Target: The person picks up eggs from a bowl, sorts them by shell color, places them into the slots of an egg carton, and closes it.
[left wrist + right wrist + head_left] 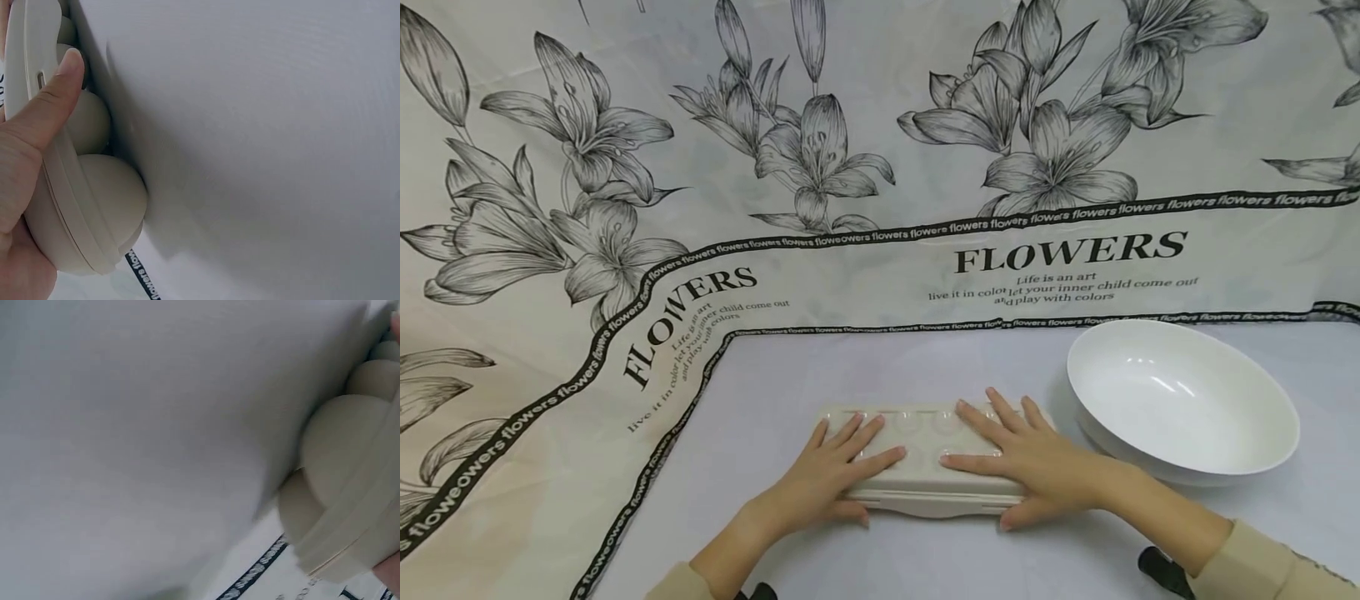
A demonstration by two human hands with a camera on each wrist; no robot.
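A cream plastic egg box [925, 482] with rounded bumps on its lid lies closed on the table. My left hand [826, 473] rests over its left end, fingers spread across the lid and thumb low along the front side. On the right end lies my right hand [1047, 468], fingers also straight and spread, its thumb by the front edge. The left wrist view shows the thumb [50, 112] against the box's front, beside a small slot in the rim. Round egg cups [340, 450] bulge from the underside in the right wrist view. The inside of the box is hidden.
A large white bowl [1180, 400] stands just right of the egg box, close behind my right forearm. A pale cloth [760, 375] covers the table, bordered by a black lettered band [850, 331]. Behind it hangs or lies flower-printed fabric.
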